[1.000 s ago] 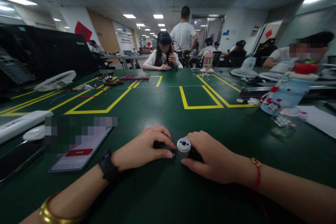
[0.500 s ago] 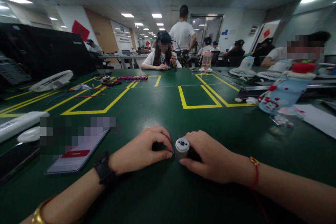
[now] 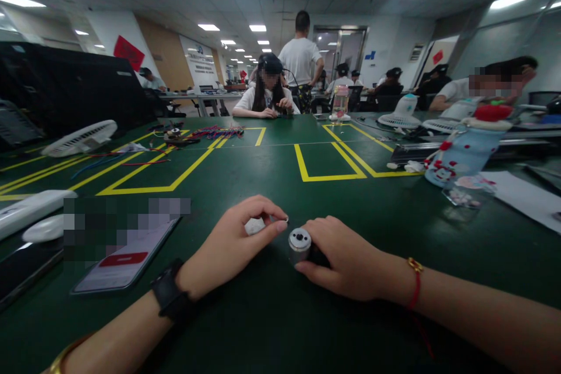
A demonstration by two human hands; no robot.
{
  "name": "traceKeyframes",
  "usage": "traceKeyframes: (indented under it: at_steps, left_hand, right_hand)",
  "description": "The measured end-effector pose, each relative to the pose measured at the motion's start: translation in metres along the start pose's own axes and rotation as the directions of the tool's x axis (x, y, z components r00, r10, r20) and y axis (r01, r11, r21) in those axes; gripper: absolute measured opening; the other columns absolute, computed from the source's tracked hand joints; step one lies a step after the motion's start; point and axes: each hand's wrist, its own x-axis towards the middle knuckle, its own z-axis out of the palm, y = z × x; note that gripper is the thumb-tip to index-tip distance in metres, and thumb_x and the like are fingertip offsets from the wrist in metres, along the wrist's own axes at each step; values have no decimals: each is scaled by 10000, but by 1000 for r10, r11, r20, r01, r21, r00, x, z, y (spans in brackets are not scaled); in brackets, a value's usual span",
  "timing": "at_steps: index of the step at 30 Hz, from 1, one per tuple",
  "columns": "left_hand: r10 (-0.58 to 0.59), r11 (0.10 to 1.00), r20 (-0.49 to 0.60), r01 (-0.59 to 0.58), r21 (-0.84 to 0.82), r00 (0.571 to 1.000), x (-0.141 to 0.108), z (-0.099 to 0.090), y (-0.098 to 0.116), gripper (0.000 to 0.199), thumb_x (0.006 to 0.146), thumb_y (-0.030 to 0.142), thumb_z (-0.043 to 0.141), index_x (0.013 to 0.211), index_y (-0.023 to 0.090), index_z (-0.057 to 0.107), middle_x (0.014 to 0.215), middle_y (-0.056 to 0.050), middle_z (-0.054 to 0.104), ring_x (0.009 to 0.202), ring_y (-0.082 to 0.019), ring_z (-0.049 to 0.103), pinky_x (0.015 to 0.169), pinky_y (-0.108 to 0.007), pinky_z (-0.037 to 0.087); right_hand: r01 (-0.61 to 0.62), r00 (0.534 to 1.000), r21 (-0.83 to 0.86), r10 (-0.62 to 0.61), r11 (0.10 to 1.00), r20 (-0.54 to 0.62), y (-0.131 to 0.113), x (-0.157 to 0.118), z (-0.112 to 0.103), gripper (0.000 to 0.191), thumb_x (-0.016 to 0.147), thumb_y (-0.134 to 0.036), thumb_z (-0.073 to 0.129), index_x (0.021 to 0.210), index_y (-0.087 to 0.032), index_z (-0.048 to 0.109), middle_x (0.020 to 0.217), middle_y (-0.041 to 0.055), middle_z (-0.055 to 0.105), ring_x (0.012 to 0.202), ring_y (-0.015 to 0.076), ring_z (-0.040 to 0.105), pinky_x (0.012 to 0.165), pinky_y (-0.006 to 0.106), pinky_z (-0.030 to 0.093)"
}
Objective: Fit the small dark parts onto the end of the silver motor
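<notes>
My right hand is wrapped round the side of a silver metal cylinder, which looks like a small motor. The cylinder stands upright on the green table, its round top face showing dark holes. My left hand is up and to the left of the cylinder, thumb and forefinger pinched together. A tiny pale-edged piece shows at those fingertips, too small to name. Through the gap between thumb and finger a whitish crumpled thing is partly visible.
At left lie a phone, a white mouse and a white fan. Bundled wires sit farther back. To the right stand a blue bottle and a paper sheet. A person sits across the green table.
My left hand has risen away from the cylinder's side, taking the tiny piece with it and uncovering the whitish thing. My right hand keeps its grip on the cylinder. The view has shifted slightly.
</notes>
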Motion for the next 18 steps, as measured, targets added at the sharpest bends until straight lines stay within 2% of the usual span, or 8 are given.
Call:
traceKeyframes:
  at_steps: [3, 12, 18]
  left_hand:
    - [41, 999, -22, -41, -3, 999, 0, 5, 9, 80, 926, 234, 593, 978, 213, 650, 961, -13, 641, 902, -169, 600, 824, -299, 463]
    - [90, 996, 48, -90, -10, 995, 1, 10, 16, 106, 941, 191, 564, 965, 229, 660, 967, 0, 643, 921, -158, 598, 833, -279, 463]
    - [34, 997, 75, -28, -72, 997, -1, 8, 15, 148, 966, 240, 525, 987, 232, 672, 1009, -13, 654, 964, -178, 602, 876, -305, 460]
  right_hand:
    - [11, 1000, -26, -11, 1000, -5, 0, 0, 1, 234, 868, -366, 606, 979, -162, 575, 938, 75, 637, 799, 213, 531, 731, 349, 383]
    - [34, 999, -68, -36, 997, -27, 2, 0, 4, 223, 875, -373, 598, 935, -162, 560, 881, 57, 618, 748, 194, 507, 678, 324, 355]
    - [28, 999, -49, -30, 998, -32, 1, -1, 3, 220, 866, -361, 612, 953, -164, 566, 904, 61, 627, 763, 195, 513, 698, 330, 365]
